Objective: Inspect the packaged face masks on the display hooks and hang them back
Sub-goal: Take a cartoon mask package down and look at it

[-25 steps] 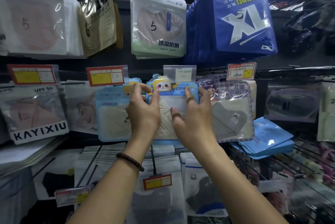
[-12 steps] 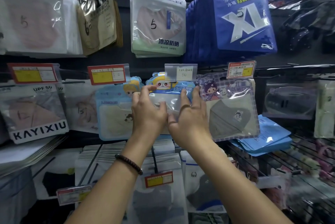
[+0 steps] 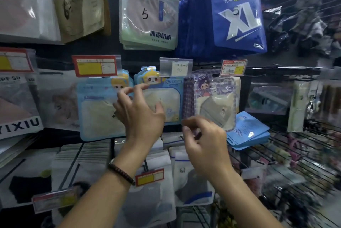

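The middle mask packet [image 3: 166,102] hangs tightly between a blue packet [image 3: 96,113] and a purple checked packet [image 3: 215,98], with no gap on either side. A clear price tag [image 3: 176,67] hangs over its top. Only the space in front is open.

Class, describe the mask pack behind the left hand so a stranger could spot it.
Find the blue XL packs, upper right. One row down, leftwards, hangs a light blue pack with a pink-cheeked cartoon face. Its price sleeve is clear; neighbours' tags are red.

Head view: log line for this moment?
blue cartoon mask pack: hanging | left hand: open, in front of pack | right hand: open, empty
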A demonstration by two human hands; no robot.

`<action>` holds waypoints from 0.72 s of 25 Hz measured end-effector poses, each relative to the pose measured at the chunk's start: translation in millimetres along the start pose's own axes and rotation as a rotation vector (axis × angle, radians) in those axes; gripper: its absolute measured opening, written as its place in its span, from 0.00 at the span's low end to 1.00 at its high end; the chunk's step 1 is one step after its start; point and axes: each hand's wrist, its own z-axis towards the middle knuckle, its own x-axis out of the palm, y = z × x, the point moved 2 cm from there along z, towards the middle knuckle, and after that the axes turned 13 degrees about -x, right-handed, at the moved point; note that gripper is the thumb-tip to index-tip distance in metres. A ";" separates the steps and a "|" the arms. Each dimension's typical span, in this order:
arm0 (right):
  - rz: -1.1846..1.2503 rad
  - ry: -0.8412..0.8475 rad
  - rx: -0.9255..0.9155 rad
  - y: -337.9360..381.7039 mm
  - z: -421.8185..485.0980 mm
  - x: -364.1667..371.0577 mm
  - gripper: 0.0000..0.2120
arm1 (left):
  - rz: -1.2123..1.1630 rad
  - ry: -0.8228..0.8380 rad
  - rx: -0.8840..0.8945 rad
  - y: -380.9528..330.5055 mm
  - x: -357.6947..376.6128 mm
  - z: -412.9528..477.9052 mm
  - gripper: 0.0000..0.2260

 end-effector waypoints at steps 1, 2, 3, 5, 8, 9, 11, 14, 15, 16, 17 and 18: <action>-0.038 -0.021 0.017 -13.0 -7.7 -12.2 0.05 | -0.049 -0.036 0.038 -3.3 0.7 -11.6 0.20; -0.082 -0.038 0.048 -29.1 -14.9 -25.8 0.04 | -0.120 -0.052 0.100 -9.7 2.2 -24.8 0.18; -0.125 -0.050 0.093 -47.4 -20.6 -40.4 0.05 | -0.207 -0.037 0.174 -16.5 5.4 -39.3 0.15; -0.203 -0.039 0.201 -90.0 -28.5 -65.8 0.06 | -0.343 0.084 0.320 -34.1 14.7 -70.1 0.10; -0.292 0.075 0.304 -155.5 -34.0 -94.3 0.09 | -0.377 0.393 0.388 -57.4 49.7 -108.9 0.09; -0.292 0.111 0.336 -176.6 -34.7 -100.0 0.11 | -0.356 0.502 0.349 -61.4 68.1 -119.1 0.08; -0.292 0.157 0.399 -222.3 -36.5 -111.9 0.14 | -0.280 0.705 0.206 -69.3 111.1 -136.0 0.09; -0.259 0.142 0.553 -282.2 -31.9 -129.6 0.16 | -0.104 0.880 0.027 -76.7 172.8 -146.1 0.10; -0.222 0.122 0.605 -302.1 -30.1 -137.1 0.18 | -0.046 0.903 0.019 -81.1 192.6 -148.9 0.10; -0.190 0.112 0.645 -318.0 -27.8 -143.8 0.20 | 0.018 0.906 0.042 -84.9 210.7 -150.2 0.11; -0.169 0.118 0.680 -331.6 -25.9 -148.4 0.21 | 0.095 0.896 0.088 -88.7 228.7 -150.8 0.14; -0.149 0.140 0.705 -343.4 -24.2 -152.2 0.22 | 0.169 0.878 0.138 -93.4 246.0 -151.7 0.17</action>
